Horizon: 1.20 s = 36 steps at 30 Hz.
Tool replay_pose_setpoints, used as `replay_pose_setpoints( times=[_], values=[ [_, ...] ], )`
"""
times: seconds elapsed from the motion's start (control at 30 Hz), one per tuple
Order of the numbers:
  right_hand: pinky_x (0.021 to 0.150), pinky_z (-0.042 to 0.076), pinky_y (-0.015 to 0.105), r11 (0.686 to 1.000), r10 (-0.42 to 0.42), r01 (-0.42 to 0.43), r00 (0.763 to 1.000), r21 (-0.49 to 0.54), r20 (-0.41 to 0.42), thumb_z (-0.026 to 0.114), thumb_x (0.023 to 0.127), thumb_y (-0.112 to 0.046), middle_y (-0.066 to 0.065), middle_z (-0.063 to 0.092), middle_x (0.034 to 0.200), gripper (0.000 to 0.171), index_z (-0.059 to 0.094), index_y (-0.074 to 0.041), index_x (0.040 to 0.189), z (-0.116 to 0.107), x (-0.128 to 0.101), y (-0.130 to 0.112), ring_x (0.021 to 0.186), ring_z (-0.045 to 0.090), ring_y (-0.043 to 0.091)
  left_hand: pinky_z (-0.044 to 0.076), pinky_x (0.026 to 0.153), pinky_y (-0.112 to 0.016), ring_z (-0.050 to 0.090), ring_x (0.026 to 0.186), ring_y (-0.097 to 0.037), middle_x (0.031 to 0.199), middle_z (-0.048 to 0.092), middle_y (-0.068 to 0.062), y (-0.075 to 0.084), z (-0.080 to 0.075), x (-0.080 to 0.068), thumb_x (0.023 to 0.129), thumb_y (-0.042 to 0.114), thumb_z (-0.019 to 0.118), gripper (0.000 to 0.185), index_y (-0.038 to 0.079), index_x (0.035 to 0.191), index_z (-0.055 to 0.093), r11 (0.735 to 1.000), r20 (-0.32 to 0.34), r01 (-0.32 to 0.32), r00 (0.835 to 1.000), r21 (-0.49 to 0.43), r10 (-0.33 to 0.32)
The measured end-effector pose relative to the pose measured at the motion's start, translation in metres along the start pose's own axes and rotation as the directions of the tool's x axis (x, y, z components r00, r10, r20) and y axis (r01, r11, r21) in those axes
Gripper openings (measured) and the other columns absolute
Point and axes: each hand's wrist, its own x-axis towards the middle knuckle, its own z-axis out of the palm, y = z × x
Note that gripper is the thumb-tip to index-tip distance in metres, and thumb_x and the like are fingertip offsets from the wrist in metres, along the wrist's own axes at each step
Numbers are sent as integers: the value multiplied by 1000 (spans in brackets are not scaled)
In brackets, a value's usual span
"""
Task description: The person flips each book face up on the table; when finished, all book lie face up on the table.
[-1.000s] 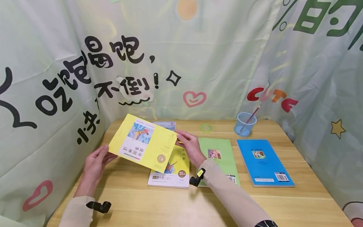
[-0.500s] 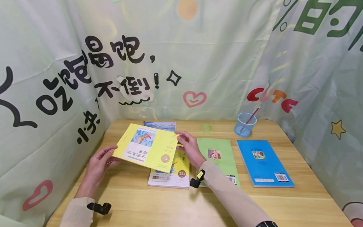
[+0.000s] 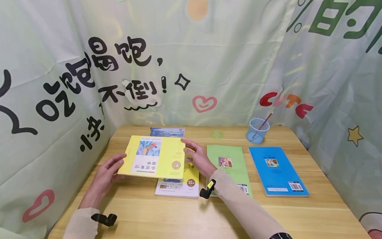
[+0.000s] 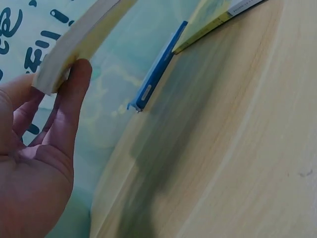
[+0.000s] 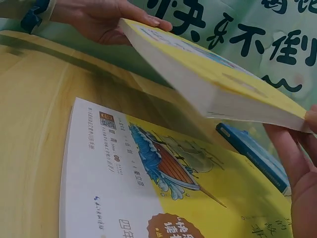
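Both hands hold a yellow paperback book (image 3: 170,156) a little above the table, its cover facing up with a picture and Chinese title on it. The left hand (image 3: 102,179) pinches its left edge; in the left wrist view, thumb and fingers clasp a corner of the book (image 4: 81,42). At the right edge, the right hand (image 3: 201,159) grips the far corner, fingers beneath the book (image 5: 213,94) in the right wrist view. Below lies a yellow-and-white book (image 5: 178,168) with a ship on its cover, partly covered in the head view.
A blue-covered book (image 3: 167,132) lies behind the held one. To the right are a green book (image 3: 232,176) and a bright blue book (image 3: 279,172). A green tape roll (image 3: 217,134) and a blue cup (image 3: 258,132) with a pencil (image 3: 265,121) stand farther back on the wooden table (image 3: 167,219).
The held yellow book has come down and turned, so its edges now lie nearly level across the view. More of the blue-covered book behind shows. The left hand has shifted slightly right.
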Motion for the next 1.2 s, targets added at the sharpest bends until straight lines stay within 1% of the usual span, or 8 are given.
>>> replay_pose_setpoints(
  times=[0.13, 0.3, 0.5, 0.6, 0.7, 0.83, 0.97, 1.2],
  values=[
    [89, 62, 28, 1000, 12, -12, 1000, -3, -13, 60, 113, -17, 8, 56, 149, 40, 64, -25, 152, 1, 1, 2, 116, 64, 18, 63, 85, -21, 67, 109, -4, 130, 62, 18, 1, -1, 1, 108, 33, 71, 43, 22, 149, 63, 999, -18, 40, 999, 36, -40],
    [89, 64, 32, 998, 38, -35, 997, -46, 73, 57, 112, -12, 5, 48, 165, 54, 53, -33, 161, 0, 2, 5, 124, 68, 23, 66, 84, -25, 71, 106, -3, 126, 66, 22, -1, -2, -3, 110, 26, 68, 47, 20, 154, 56, 999, 22, 38, 999, 25, -39],
    [83, 62, 26, 997, 53, -49, 997, -58, 60, 61, 113, -19, 11, 56, 152, 43, 61, -29, 155, 1, 0, 6, 116, 69, 20, 67, 82, -26, 71, 102, -5, 123, 67, 18, -4, -2, -3, 109, 27, 69, 44, 20, 151, 57, 998, 4, 54, 999, 13, -54],
    [86, 64, 29, 998, 55, -51, 991, -35, 125, 57, 113, -16, 5, 51, 161, 51, 54, -32, 161, 1, -1, 6, 120, 70, 22, 65, 82, -25, 69, 103, -4, 130, 59, 17, -4, -2, -3, 109, 26, 69, 55, 22, 161, 49, 997, 11, 72, 997, 28, -72],
    [91, 67, 35, 998, 62, -60, 973, -16, 220, 54, 111, -9, -1, 41, 172, 64, 42, -38, 167, 2, -3, 5, 126, 71, 26, 65, 80, -24, 68, 101, -4, 127, 59, 13, -4, -3, -2, 109, 26, 69, 50, 24, 156, 52, 997, -14, 81, 997, -2, -82],
    [92, 68, 35, 998, 58, -57, 973, -12, 224, 58, 113, -13, 9, 48, 164, 55, 49, -32, 164, 3, -3, 6, 122, 73, 26, 65, 80, -23, 68, 99, -3, 116, 66, 16, -6, -6, -2, 109, 24, 69, 32, 27, 140, 61, 996, -50, 75, 996, -45, -78],
    [95, 67, 33, 998, 56, -55, 982, -9, 181, 60, 114, -19, 13, 55, 155, 44, 57, -23, 157, 5, -2, 6, 123, 71, 23, 65, 77, -25, 70, 98, -5, 119, 67, 17, -8, -8, -2, 109, 18, 69, 46, 25, 152, 54, 997, -26, 63, 998, -47, -65],
    [109, 60, 28, 991, 70, -100, 957, 92, 280, 53, 112, -3, 12, 43, 166, 61, 43, -24, 168, 9, -2, 6, 135, 65, 23, 65, 75, -24, 71, 95, -5, 114, 68, 14, -11, -9, -1, 110, 21, 67, 48, 23, 155, 50, 997, -49, 45, 998, -69, -49]
  ],
)
